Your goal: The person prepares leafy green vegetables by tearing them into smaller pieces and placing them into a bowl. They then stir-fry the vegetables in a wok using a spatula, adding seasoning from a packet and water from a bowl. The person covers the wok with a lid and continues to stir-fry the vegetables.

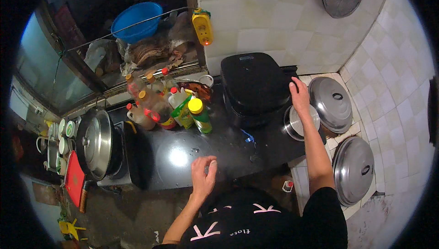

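Note:
My right hand reaches to the right edge of a black lidded container with rounded corners; its fingers are apart, and I cannot tell whether they touch it. Under my right wrist, partly hidden, is a round metal pot or bowl. My left hand hovers at the front edge of the black countertop, fingers loosely bent and thumb apart. No held object can be made out in it. Just beyond it lies a small dark piece. A blue strip lies between the hands.
Several bottles and a yellow-capped green container stand by the window. A lidded wok sits at left, beside a red board or tray. Domed metal lids line the right. A yellow power strip hangs on the wall.

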A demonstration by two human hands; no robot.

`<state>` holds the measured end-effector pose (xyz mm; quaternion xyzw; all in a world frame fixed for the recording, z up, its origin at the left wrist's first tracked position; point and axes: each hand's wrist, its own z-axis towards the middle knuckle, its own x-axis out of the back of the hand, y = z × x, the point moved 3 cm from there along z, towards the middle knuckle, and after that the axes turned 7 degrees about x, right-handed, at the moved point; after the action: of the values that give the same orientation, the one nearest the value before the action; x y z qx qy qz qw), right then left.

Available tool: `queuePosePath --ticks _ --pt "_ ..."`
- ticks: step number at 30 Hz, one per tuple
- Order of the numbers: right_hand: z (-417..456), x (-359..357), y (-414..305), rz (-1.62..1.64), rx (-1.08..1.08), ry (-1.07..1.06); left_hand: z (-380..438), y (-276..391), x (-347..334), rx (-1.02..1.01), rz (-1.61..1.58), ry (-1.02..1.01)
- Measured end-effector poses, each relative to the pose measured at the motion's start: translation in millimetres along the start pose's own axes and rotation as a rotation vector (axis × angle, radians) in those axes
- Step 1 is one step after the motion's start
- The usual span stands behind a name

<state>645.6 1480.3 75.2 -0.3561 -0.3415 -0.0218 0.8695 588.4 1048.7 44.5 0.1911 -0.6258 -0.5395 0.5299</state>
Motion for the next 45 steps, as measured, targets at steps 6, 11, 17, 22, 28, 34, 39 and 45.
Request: queuePosePath --ticks 6,11,17,22,28,34,39,45 --pt "18 -9 27 0.263 -0.048 -0.033 -5 -4 -15 0.08 -0.018 -0.044" --pt "84 3 5 0.158 0.133 -0.034 -3 -9 -24 0.157 -0.056 -0.051" --pt "145 -3 -6 0.109 0.179 -0.065 -6 -24 -38 0.184 -0.022 -0.054" --pt "161 -5 -18 0.218 0.169 -0.121 6 -24 -46 0.277 -0.06 -0.075" --pt "101 -17 47 0.285 -0.06 -0.203 28 -25 -62 0.288 -0.075 -0.146" --pt "-16 -49 123 0.435 -0.497 -0.199 69 -37 -90 0.445 -0.23 -0.226" --pt "-45 -76 139 0.462 -0.428 -0.132 126 -56 -132 0.498 -0.457 -0.208" --pt "-56 -61 76 0.271 -0.396 -0.114 134 -59 -147 0.586 -0.537 -0.234"
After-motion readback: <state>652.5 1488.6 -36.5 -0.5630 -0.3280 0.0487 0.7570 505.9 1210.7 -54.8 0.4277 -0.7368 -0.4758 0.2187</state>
